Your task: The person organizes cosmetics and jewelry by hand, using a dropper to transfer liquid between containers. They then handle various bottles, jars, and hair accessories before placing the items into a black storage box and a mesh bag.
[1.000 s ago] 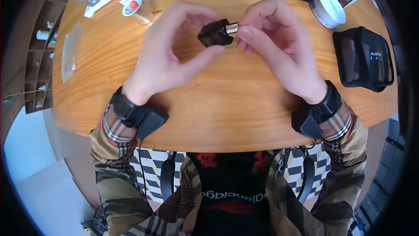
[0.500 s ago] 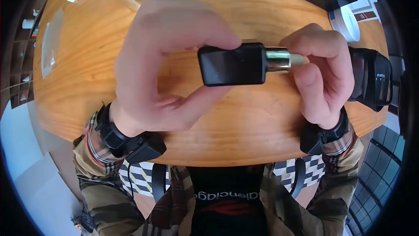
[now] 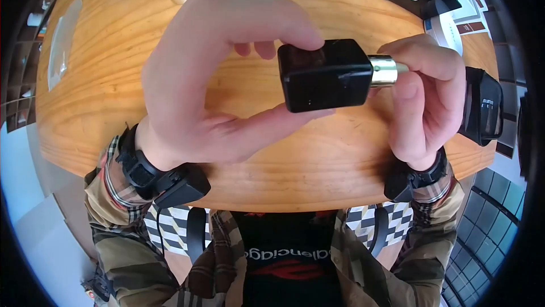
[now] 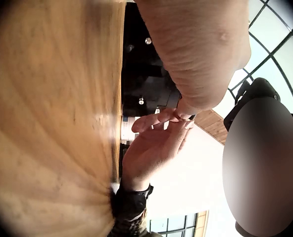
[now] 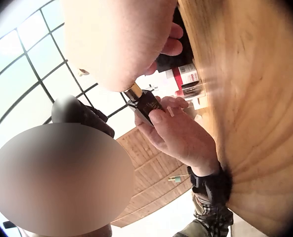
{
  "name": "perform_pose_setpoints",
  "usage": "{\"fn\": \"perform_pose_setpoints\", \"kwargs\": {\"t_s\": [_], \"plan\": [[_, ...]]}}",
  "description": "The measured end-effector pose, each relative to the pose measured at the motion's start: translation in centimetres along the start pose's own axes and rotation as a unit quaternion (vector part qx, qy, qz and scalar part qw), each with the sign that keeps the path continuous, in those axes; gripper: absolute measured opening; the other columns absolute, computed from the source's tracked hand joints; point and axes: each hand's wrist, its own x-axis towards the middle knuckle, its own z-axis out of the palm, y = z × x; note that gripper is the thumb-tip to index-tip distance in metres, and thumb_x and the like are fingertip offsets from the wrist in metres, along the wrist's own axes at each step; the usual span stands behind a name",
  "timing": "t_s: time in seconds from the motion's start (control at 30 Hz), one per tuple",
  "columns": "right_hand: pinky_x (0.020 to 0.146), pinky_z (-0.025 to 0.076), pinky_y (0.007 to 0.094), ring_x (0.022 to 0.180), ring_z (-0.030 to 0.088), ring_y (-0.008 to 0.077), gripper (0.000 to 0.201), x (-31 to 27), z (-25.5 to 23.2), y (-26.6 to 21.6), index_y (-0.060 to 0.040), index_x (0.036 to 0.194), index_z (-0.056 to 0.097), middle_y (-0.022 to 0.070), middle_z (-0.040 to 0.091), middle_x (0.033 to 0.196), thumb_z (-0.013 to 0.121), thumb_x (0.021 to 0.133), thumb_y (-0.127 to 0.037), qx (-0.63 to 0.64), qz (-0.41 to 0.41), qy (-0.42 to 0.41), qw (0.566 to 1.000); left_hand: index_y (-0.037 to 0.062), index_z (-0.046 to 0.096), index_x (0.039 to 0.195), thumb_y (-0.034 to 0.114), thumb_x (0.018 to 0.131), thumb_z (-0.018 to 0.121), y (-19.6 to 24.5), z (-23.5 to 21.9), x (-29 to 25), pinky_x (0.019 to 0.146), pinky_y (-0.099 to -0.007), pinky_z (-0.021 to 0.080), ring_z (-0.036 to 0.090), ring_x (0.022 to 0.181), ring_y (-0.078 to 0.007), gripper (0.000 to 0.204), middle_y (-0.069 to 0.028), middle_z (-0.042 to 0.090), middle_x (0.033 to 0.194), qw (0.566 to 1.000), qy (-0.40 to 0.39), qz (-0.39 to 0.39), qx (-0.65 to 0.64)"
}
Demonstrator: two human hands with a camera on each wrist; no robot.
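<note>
Head view: left hand (image 3: 183, 74) grips the black bottle (image 3: 328, 80) above the worktop (image 3: 284, 176), right hand (image 3: 434, 91) pinches the pale tip (image 3: 402, 68) beyond its gold collar (image 3: 384, 71); steady, in-line handling without squeezing appears advisable.

The bottle (image 3: 326, 77) looks smooth and glossy, its collar (image 3: 384, 70) polished metal. The table (image 3: 284, 176) is smooth, grained wood.

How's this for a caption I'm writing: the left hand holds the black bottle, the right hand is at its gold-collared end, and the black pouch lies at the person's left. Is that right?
Not quite: the black pouch lies at the person's right, as the head view shows. The left hand holds the black bottle, and the right hand is at its gold-collared end.
</note>
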Motion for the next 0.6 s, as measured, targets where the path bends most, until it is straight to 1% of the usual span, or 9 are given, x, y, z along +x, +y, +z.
{"fn": "perform_pose_setpoints", "kwargs": {"t_s": [0.07, 0.17, 0.2, 0.23, 0.3, 0.37, 0.53, 0.6], "plan": [[0.069, 0.049, 0.0256, 0.072, 0.061, 0.0148, 0.022, 0.0, 0.0, 0.2, 0.0048, 0.115, 0.053, 0.0195, 0.064, 0.102, 0.052, 0.107, -0.016, -0.001, -0.015, -0.004, 1.000, -0.0025, 0.052, 0.121, 0.005, 0.069, 0.093, 0.2, 0.2, 0.0, 0.082, -0.0360, 0.053, 0.062, 0.095, -0.0258, 0.066, -0.0187, 0.060, 0.110, 1.000, 0.003, 0.008, 0.005], [0.066, 0.049, 0.0249, 0.068, 0.061, 0.0140, 0.022, 0.3, 0.0, 0.6, 0.0053, 0.116, 0.052, 0.0200, 0.063, 0.101, 0.052, 0.108, -0.016, -0.002, -0.054, -0.007, 0.999, -0.0020, 0.053, 0.120, 0.006, 0.069, 0.093, 0.7, 0.4, -0.1, 0.080, -0.0347, 0.051, 0.062, 0.093, -0.0249, 0.065, -0.0174, 0.061, 0.108, 1.000, 0.022, -0.008, -0.007], [0.065, 0.049, 0.0248, 0.067, 0.060, 0.0136, 0.023, 0.3, 0.1, 0.6, 0.0056, 0.116, 0.051, 0.0202, 0.062, 0.100, 0.052, 0.108, -0.016, 0.002, -0.071, -0.006, 0.997, -0.0016, 0.054, 0.119, 0.007, 0.069, 0.093, 1.0, 0.3, 0.0, 0.079, -0.0341, 0.051, 0.062, 0.093, -0.0243, 0.065, -0.0168, 0.062, 0.107, 0.999, 0.022, -0.027, -0.011], [0.065, 0.049, 0.0248, 0.067, 0.060, 0.0136, 0.023, 0.3, 0.1, 0.5, 0.0056, 0.116, 0.051, 0.0202, 0.062, 0.100, 0.052, 0.108, -0.016, 0.003, -0.070, -0.007, 0.998, -0.0013, 0.055, 0.119, 0.009, 0.069, 0.094, 1.2, 0.4, -0.1, 0.079, -0.0335, 0.051, 0.062, 0.092, -0.0237, 0.064, -0.0163, 0.063, 0.106, 0.999, 0.021, -0.047, -0.016], [0.064, 0.049, 0.0253, 0.064, 0.060, 0.0134, 0.024, 0.3, -0.1, 0.2, 0.0060, 0.117, 0.050, 0.0200, 0.062, 0.100, 0.053, 0.108, -0.017, -0.014, -0.057, -0.013, 0.998, -0.0009, 0.055, 0.118, 0.010, 0.069, 0.093, 1.2, 0.4, -0.2, 0.079, -0.0335, 0.050, 0.062, 0.093, -0.0235, 0.063, -0.0159, 0.063, 0.106, 0.999, 0.024, -0.045, -0.010], [0.064, 0.049, 0.0254, 0.063, 0.060, 0.0134, 0.025, 0.4, 0.0, 0.1, 0.0062, 0.117, 0.050, 0.0200, 0.062, 0.100, 0.053, 0.108, -0.017, -0.019, -0.063, -0.013, 0.998, -0.0006, 0.056, 0.118, 0.011, 0.070, 0.093, 1.1, 0.3, 0.0, 0.079, -0.0334, 0.050, 0.062, 0.093, -0.0233, 0.061, -0.0155, 0.064, 0.106, 0.999, 0.029, -0.036, -0.002], [0.061, 0.049, 0.0252, 0.063, 0.061, 0.0139, 0.027, 0.4, -0.2, -0.2, 0.0062, 0.117, 0.050, 0.0204, 0.062, 0.100, 0.054, 0.108, -0.019, -0.030, -0.067, -0.018, 0.997, -0.0007, 0.057, 0.115, 0.012, 0.070, 0.092, 1.5, 0.3, -0.1, 0.081, -0.0351, 0.049, 0.062, 0.094, -0.0239, 0.058, -0.0143, 0.064, 0.106, 0.998, 0.033, -0.049, 0.000], [0.059, 0.048, 0.0247, 0.063, 0.062, 0.0136, 0.027, 0.8, -0.7, -0.1, 0.0057, 0.118, 0.050, 0.0202, 0.062, 0.102, 0.055, 0.108, -0.018, -0.098, -0.109, -0.034, 0.989, -0.0008, 0.057, 0.114, 0.012, 0.071, 0.092, 1.5, 0.3, -0.1, 0.081, -0.0349, 0.049, 0.062, 0.094, -0.0235, 0.057, -0.0140, 0.065, 0.105, 0.998, 0.032, -0.047, -0.001]]}}
